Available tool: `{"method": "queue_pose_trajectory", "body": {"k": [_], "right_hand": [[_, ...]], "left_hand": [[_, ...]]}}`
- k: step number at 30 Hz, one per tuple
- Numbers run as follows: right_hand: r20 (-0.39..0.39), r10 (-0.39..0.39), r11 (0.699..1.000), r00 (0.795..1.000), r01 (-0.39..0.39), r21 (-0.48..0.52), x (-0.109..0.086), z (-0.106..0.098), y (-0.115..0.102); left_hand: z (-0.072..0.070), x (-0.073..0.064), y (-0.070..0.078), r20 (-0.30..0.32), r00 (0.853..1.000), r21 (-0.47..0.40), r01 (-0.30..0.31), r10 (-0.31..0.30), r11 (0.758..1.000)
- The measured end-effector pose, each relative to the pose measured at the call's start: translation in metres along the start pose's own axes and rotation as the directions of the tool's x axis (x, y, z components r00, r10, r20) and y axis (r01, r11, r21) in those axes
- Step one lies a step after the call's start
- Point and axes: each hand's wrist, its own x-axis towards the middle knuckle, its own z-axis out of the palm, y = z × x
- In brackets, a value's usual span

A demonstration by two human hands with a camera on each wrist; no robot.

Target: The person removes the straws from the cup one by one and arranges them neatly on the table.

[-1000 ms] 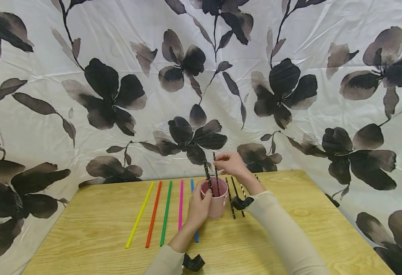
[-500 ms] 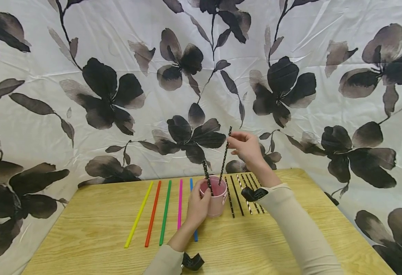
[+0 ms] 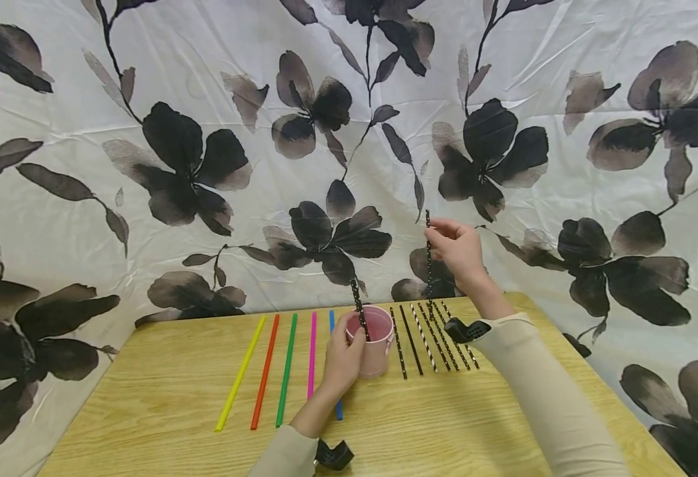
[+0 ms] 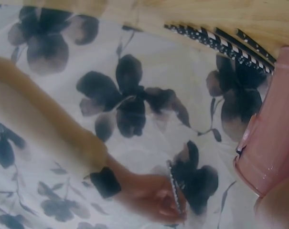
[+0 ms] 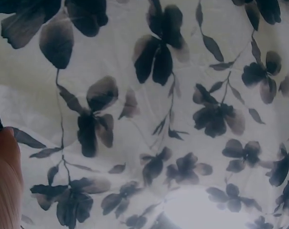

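My left hand (image 3: 343, 354) grips the small pink bucket (image 3: 375, 361) by its left side, thumb over the rim. A black dotted straw (image 3: 357, 301) leans in the bucket beside that thumb, its top sticking out. My right hand (image 3: 461, 255) pinches another black dotted straw (image 3: 429, 265) near its top end, holding it upright over the back of the black straws on the table. In the left wrist view the right hand (image 4: 151, 195) shows with its straw (image 4: 174, 188) against the backdrop. Only part of the right hand (image 5: 5, 176) appears in the right wrist view.
Right of the bucket lie several black, dotted and striped straws (image 3: 416, 341) in a row on the wooden table (image 3: 164, 371). To its left are yellow (image 3: 241, 374), red (image 3: 265, 371), green (image 3: 287, 371), pink (image 3: 312, 354) and blue (image 3: 340, 407) straws. Floral cloth (image 3: 205, 66) hangs behind.
My right hand has lifted its dotted straw out of the bucket and carried it right, over the black straws. The left hand has stayed on the bucket.
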Motion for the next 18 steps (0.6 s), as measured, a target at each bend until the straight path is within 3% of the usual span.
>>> {"method": "queue_pose_trajectory", "body": {"k": [11,18], "right_hand": [[-0.049,0.025,0.977,0.998,-0.034,-0.210,0.011,-0.032,0.040],[-0.050,0.071,0.962,0.996,-0.082,-0.260,0.013,-0.048,0.069]], "left_hand": [[0.000,0.000,-0.001,-0.005,1.000,0.006,-0.008,0.008,1.000],[0.001,-0.001,-0.002,-0.003,1.000,0.010,-0.009,0.009,1.000]]}}
